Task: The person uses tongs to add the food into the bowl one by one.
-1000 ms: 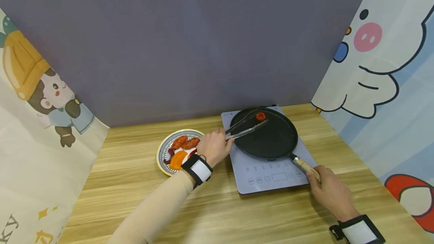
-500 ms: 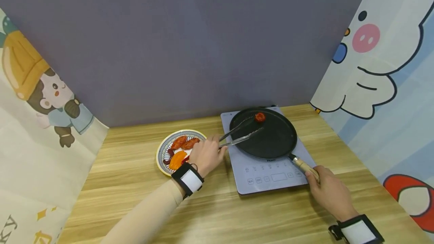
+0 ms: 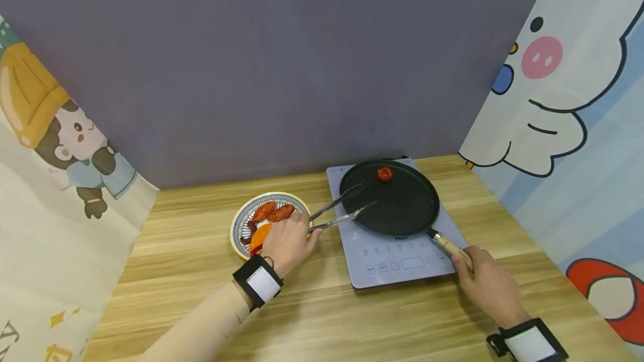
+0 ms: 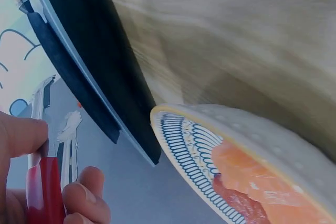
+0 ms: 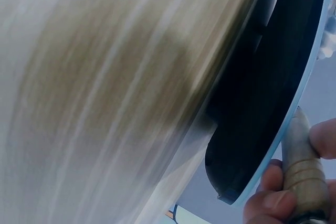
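Head view, left hand (image 3: 288, 241): fingers curled round the red-handled end of metal tongs (image 3: 338, 212); the tong tips are parted, hold nothing, and sit over the near-left edge of the pan (image 3: 389, 201).
Head view, right hand (image 3: 484, 279): wrapped round the pan's wooden handle (image 3: 454, 248), which sticks out from the pan's near-right side.
Head view, pan: black, flat and round, resting on a grey cooktop (image 3: 397, 256) on the wooden worktop (image 3: 322, 317).
Head view, food: one small red piece (image 3: 384, 173) lies at the far rim of the pan, well apart from the tong tips; a patterned plate (image 3: 240, 222) left of the pan carries more red and orange pieces.
Left wrist view: thumb and fingers (image 4: 86, 203) pinch the red grip of the tongs (image 4: 44, 192), both metal arms showing beyond it; the plate's ribbed blue rim (image 4: 184, 145) sits just beside the cooktop's edge. The pan's red piece is out of sight here.
Right wrist view: fingers (image 5: 268, 203) close on the ringed wooden handle (image 5: 302, 166) from below; the rest is blurred worktop and the cooktop's dark underside. Tongs and food do not appear.
Handling, judged: the red piece looks small, soft and probably slick, so a light pinch across its middle suits it. The tongs are stiff and springy, best held at the red grip. The pan looks rigid and fairly heavy; the wooden handle is the place to steady it.
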The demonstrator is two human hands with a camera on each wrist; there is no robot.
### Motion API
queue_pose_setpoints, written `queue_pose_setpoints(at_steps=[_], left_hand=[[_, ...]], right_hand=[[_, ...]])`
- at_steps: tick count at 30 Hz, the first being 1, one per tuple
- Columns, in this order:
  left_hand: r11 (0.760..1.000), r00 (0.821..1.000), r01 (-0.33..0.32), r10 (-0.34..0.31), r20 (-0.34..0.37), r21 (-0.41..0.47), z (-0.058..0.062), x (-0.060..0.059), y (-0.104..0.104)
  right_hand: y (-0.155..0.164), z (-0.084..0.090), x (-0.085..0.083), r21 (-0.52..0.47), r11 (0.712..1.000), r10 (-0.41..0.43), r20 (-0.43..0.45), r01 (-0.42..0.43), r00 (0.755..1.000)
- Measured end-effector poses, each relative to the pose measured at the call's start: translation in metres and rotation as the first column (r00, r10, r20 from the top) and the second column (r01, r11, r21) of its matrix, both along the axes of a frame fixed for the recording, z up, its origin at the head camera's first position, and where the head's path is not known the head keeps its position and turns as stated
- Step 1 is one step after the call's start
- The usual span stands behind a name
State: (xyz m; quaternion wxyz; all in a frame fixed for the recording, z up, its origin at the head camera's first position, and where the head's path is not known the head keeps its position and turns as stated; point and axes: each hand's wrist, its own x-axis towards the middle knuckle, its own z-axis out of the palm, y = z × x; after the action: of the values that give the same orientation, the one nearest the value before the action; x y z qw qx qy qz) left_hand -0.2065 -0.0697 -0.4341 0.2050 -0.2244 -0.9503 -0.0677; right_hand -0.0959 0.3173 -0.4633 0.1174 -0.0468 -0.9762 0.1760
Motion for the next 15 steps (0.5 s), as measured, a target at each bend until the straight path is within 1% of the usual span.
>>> queue_pose_setpoints(at_steps=[4, 8, 10, 15], left_hand=[[1.0, 1.0, 0.011, -0.011, -0.002, 0.021, -0.002, 0.004, -0.006], [0.998, 0.999, -0.006, 0.004, 0.038, 0.061, -0.006, 0.007, -0.013], [0.997, 0.999, -0.015, 0.012, 0.045, 0.077, -0.008, 0.009, -0.017], [0.995, 1.0, -0.018, 0.016, 0.025, 0.101, -0.01, 0.014, -0.026]], right_hand=[[0.0, -0.001, 0.0, 0.001, 1.0, -0.005, -0.004, 0.005, 1.0], [0.0, -0.002, 0.001, 0.002, 1.0, -0.009, -0.011, 0.009, 1.0], [0.0, -0.003, 0.001, 0.001, 1.0, -0.008, -0.012, 0.008, 1.0], [0.0, -0.002, 0.0, 0.004, 1.0, -0.009, -0.018, 0.009, 1.0]])
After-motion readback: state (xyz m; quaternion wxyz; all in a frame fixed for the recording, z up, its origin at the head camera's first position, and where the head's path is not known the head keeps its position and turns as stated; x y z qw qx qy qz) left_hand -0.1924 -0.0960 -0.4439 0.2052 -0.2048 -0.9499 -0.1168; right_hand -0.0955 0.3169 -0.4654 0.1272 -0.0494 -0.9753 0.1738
